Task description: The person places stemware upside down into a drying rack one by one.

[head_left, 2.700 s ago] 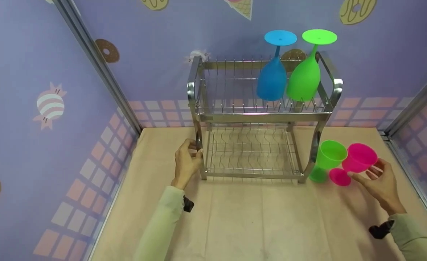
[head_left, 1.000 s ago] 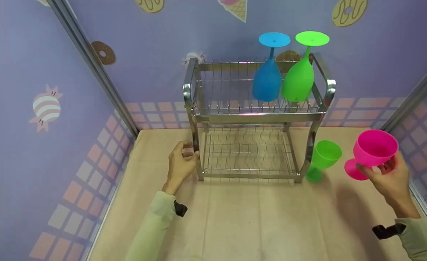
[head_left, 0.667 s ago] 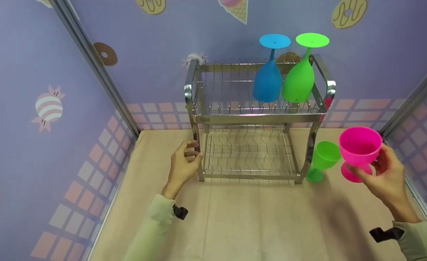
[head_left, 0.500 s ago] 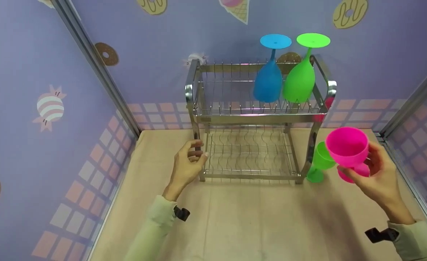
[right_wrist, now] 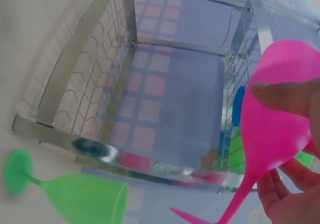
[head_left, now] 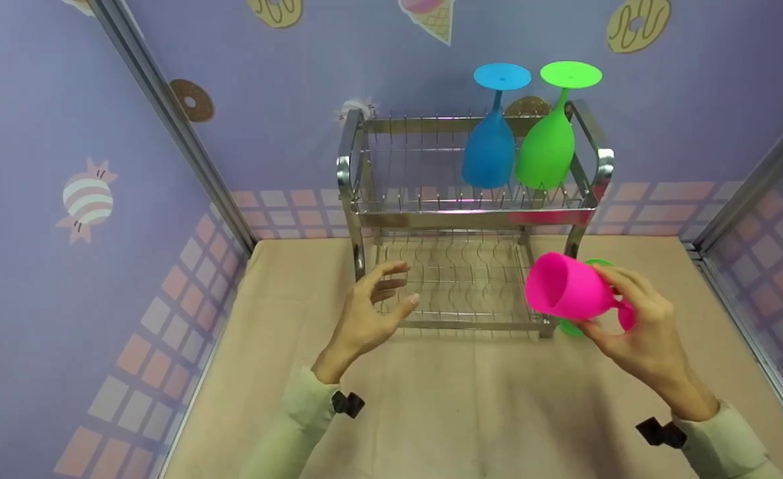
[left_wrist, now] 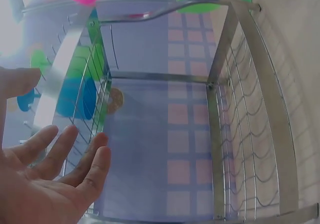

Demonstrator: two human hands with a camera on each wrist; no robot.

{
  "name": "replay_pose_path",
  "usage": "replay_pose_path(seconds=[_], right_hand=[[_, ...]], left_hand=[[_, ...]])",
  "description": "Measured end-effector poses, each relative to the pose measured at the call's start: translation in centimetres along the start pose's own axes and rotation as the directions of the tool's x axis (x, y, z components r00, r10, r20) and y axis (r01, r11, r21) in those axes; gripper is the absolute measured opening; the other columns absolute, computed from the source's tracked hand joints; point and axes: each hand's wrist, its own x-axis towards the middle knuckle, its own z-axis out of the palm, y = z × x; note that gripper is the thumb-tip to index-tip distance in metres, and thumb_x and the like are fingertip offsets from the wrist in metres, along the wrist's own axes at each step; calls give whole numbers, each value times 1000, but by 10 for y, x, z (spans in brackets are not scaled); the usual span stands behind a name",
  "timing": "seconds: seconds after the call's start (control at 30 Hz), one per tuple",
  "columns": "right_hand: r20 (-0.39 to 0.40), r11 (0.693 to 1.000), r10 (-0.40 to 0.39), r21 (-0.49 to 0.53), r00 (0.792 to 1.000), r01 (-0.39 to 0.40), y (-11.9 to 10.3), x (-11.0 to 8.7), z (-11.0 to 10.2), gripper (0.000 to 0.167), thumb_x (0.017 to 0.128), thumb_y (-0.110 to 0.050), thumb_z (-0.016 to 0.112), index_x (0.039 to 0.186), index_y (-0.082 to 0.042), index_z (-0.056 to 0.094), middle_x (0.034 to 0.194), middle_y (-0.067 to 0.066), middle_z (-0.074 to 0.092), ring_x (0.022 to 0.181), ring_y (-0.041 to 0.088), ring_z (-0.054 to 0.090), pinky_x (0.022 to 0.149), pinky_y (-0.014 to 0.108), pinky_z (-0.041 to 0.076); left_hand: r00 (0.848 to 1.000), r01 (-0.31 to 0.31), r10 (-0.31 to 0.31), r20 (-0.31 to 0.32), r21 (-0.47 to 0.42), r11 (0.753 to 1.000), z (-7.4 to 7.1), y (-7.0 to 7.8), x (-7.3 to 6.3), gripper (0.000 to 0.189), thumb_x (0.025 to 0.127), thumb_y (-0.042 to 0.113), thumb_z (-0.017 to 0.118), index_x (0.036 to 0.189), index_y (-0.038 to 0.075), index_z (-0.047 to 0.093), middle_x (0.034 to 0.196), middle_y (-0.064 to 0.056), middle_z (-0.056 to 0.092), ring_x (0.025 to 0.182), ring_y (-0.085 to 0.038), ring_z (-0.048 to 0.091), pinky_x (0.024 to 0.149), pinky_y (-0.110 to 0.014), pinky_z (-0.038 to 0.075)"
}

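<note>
My right hand (head_left: 654, 336) grips a pink plastic wine glass (head_left: 577, 293) by its bowl. The glass lies tilted on its side in the air, mouth facing left, in front of the rack's right end. My left hand (head_left: 364, 316) holds nothing; its fingers are spread apart before the rack's lower left side. On the top tier of the metal two-tier dish rack (head_left: 471, 218), a blue wine glass (head_left: 489, 156) and a green wine glass (head_left: 546, 153) stand upside down, side by side. Another green wine glass (right_wrist: 85, 196) stands upright beside the rack's right leg, mostly hidden in the head view.
The rack's lower tier (head_left: 464, 283) has wavy wire dividers. A beige cloth (head_left: 444, 399) covers the table. Patterned purple walls (head_left: 285, 133) close in the back and sides, with metal posts (head_left: 178, 126) at the corners.
My right hand has lifted the pink wine glass off the table, carried it left and tipped it sideways. My left hand has let go of the rack's left leg and moved right, fingers opening.
</note>
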Motion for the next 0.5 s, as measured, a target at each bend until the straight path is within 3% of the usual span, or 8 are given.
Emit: replay_pose_path(seconds=[0.27, 0.43, 0.5], right_hand=[[87, 997, -59, -46, 994, 63, -20, 1, 20, 90, 56, 9, 101, 139, -4, 69, 133, 19, 68, 120, 31, 63, 107, 3, 39], [126, 988, -114, -91, 985, 126, -31, 2, 32, 96, 53, 11, 102, 141, -7, 69, 135, 16, 68, 121, 32, 61, 106, 2, 38], [144, 983, -127, -115, 981, 144, -35, 3, 36, 97, 53, 10, 103, 142, -9, 68, 136, 15, 67, 121, 31, 60, 103, 9, 48]], left_hand=[[997, -15, 16, 73, -5, 1000, 19, 11, 0, 62, 95, 25, 81, 149, 8, 56, 152, -10, 61, 132, -31, 67, 112, -44, 57], [992, -13, 16, 125, -24, 1000, 31, 14, 1, 67, 94, 28, 82, 152, 10, 55, 155, -8, 59, 134, -29, 66, 114, -41, 55], [990, -15, 19, 143, -28, 1000, 35, 15, 2, 69, 93, 30, 82, 153, 11, 54, 156, -7, 58, 134, -28, 65, 114, -40, 55]])
